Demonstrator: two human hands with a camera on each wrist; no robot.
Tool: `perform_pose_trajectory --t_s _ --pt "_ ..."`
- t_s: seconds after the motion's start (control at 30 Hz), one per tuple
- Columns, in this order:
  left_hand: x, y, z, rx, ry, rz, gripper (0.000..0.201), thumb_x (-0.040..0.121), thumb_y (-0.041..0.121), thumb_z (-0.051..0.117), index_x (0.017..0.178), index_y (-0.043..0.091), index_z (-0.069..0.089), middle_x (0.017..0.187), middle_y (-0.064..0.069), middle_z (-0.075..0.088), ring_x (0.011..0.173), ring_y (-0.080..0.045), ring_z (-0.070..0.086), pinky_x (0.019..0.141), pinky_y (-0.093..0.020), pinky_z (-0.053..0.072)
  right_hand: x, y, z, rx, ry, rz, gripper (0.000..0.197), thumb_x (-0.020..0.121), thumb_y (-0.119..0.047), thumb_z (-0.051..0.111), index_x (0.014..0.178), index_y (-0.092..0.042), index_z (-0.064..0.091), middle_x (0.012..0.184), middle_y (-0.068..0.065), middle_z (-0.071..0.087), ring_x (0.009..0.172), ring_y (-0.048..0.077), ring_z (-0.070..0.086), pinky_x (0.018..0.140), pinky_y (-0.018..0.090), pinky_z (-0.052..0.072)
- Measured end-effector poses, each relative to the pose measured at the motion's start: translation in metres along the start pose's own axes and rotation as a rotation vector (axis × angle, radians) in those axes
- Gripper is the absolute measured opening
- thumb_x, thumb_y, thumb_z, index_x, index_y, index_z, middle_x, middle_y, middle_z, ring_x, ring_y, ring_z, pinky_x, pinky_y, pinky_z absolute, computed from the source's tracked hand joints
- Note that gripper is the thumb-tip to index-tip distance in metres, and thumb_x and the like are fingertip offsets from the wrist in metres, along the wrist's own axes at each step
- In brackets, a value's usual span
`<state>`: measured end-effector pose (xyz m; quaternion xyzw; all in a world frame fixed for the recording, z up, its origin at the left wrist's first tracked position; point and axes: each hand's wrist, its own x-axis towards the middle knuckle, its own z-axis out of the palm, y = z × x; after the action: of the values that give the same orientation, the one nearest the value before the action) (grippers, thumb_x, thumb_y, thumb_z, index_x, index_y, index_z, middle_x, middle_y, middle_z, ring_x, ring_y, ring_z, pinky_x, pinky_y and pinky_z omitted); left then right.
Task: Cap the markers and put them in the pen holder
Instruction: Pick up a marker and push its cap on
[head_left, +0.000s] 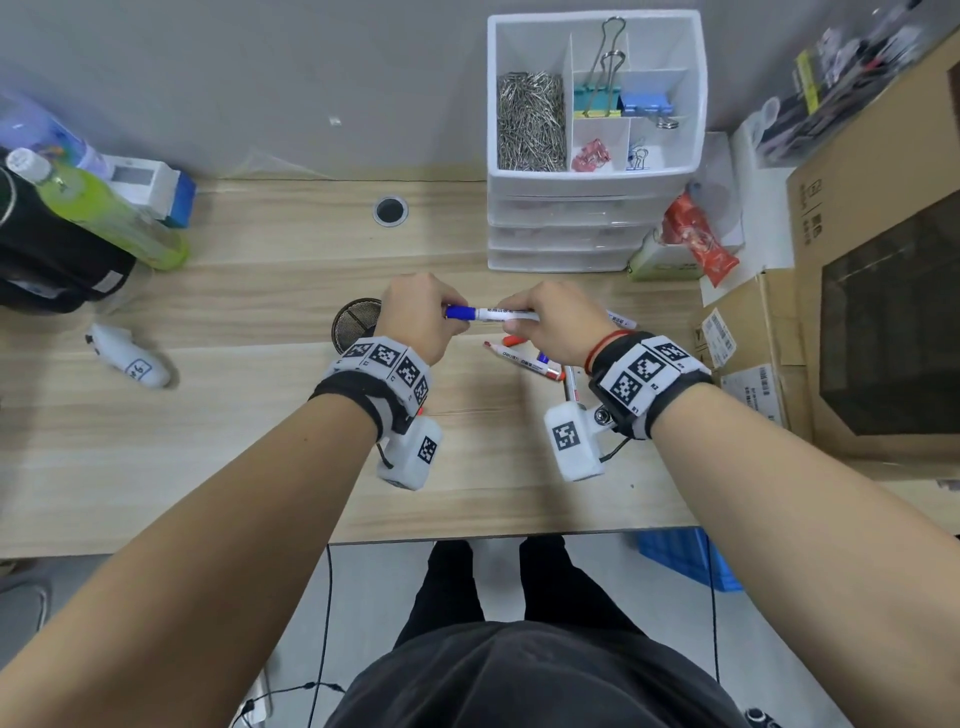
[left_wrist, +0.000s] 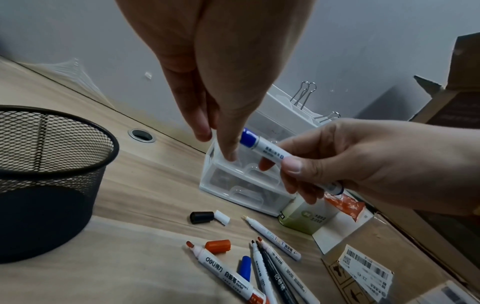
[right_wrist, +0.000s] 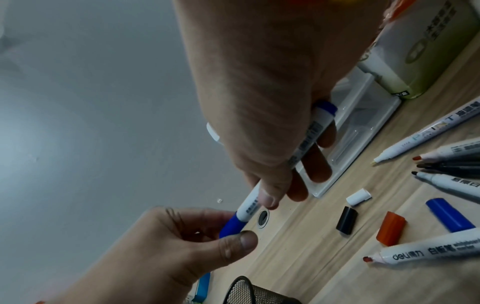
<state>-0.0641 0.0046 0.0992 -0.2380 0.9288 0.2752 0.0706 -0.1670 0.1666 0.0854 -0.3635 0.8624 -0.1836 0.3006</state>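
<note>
Above the desk both hands hold one white marker level. My left hand pinches its blue cap, which sits on the barrel's left end. My right hand grips the barrel. The black mesh pen holder stands just left of my left hand, partly hidden by it. Several uncapped markers, one a fat red-tipped one, lie on the desk under my right hand. Loose black, white, orange and blue caps lie beside them.
A white drawer organiser with clips stands behind the hands. Cardboard boxes fill the right side, with a green tissue pack and a red wrapper in front. A green bottle and a white device lie at left.
</note>
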Motion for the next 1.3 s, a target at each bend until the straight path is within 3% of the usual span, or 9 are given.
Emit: perform_pose_trajectory --t_s 0.17,0.37,0.47,0.6,0.77,0.9,1.0,1.13,1.3 --pt "0.005 0.005 -0.004 -0.054 0.036 0.009 0.018 0.078 0.021 0.076 0.096 0.019 0.078 0.086 -0.004 0.074 0.085 -0.023 0.064 0.080 -0.033 0.050 0.006 -0.005 -0.003 -0.024 -0.015 -0.002 0.024 0.098 -0.037 0.053 0.110 -0.024 0.069 0.079 -0.003 0.064 0.070 0.017 0.056 0.072 0.036 0.050" --pt "0.009 0.011 -0.003 -0.329 -0.025 0.028 0.018 0.070 0.008 0.081 0.087 0.015 0.079 0.083 -0.008 0.076 0.080 -0.023 0.071 0.081 -0.035 0.057 0.010 -0.023 0.002 0.017 -0.077 0.166 0.083 0.079 -0.086 0.014 0.075 -0.021 0.066 0.079 0.002 0.072 0.082 0.027 0.064 0.082 0.042 0.052" --pt "0.008 0.008 -0.004 -0.571 -0.068 -0.030 0.027 0.069 -0.002 0.081 0.094 0.009 0.077 0.089 -0.012 0.075 0.084 -0.023 0.071 0.088 -0.037 0.057 0.013 -0.025 -0.001 0.039 -0.069 0.240 0.093 0.071 -0.094 0.018 0.066 -0.015 0.066 0.069 0.002 0.070 0.074 0.023 0.064 0.073 0.038 0.050" --pt "0.011 0.000 -0.007 -0.701 -0.165 -0.052 0.029 0.072 -0.011 0.075 0.095 0.006 0.076 0.087 -0.012 0.075 0.086 -0.021 0.070 0.089 -0.031 0.057 0.014 -0.028 -0.002 0.028 -0.037 0.284 0.077 0.076 -0.087 0.039 0.050 -0.015 0.046 0.053 0.000 0.056 0.058 0.020 0.054 0.056 0.036 0.036" --pt "0.019 -0.011 -0.001 -0.579 -0.082 -0.131 0.032 0.072 -0.001 0.078 0.086 0.027 0.073 0.073 0.004 0.068 0.063 -0.004 0.062 0.072 -0.013 0.051 0.025 -0.022 0.005 0.217 -0.006 0.284 0.080 0.071 -0.088 0.034 0.053 -0.012 0.052 0.072 0.001 0.073 0.070 0.024 0.069 0.075 0.039 0.052" --pt "0.023 -0.020 0.007 -0.568 -0.080 -0.179 0.029 0.073 0.005 0.080 0.089 0.029 0.073 0.069 0.010 0.063 0.056 0.002 0.057 0.068 -0.012 0.046 0.023 -0.028 -0.005 0.302 0.067 0.288 0.066 0.088 -0.066 0.042 0.044 -0.018 0.028 0.034 -0.007 0.032 0.048 0.022 0.039 0.055 0.035 0.030" --pt "0.024 -0.018 0.009 -0.593 -0.141 -0.172 0.028 0.071 0.014 0.083 0.094 0.028 0.075 0.077 0.008 0.066 0.068 -0.007 0.063 0.073 -0.017 0.047 0.029 -0.025 -0.004 0.468 0.063 0.293 0.066 0.090 -0.060 0.044 0.037 -0.022 0.032 0.027 -0.010 0.031 0.037 0.013 0.033 0.054 0.033 0.028" --pt "0.025 -0.005 0.015 -0.746 -0.343 -0.100 0.034 0.071 0.022 0.085 0.101 0.018 0.069 0.093 -0.005 0.073 0.086 -0.020 0.072 0.085 -0.029 0.055 0.039 -0.024 0.005 0.814 -0.005 0.282 0.070 0.079 -0.087 0.034 0.054 -0.023 0.047 0.054 -0.002 0.045 0.053 0.020 0.043 0.061 0.037 0.036" --pt "0.031 0.002 0.030 -0.920 -0.272 -0.221 0.008 0.094 0.014 0.061 0.098 0.008 0.065 0.094 -0.017 0.071 0.089 -0.029 0.071 0.083 -0.043 0.059 0.035 -0.020 0.004 1.105 -0.232 0.271 0.075 0.099 -0.064 0.024 0.107 -0.007 0.072 0.095 0.001 0.075 0.085 0.017 0.071 0.081 0.032 0.056"
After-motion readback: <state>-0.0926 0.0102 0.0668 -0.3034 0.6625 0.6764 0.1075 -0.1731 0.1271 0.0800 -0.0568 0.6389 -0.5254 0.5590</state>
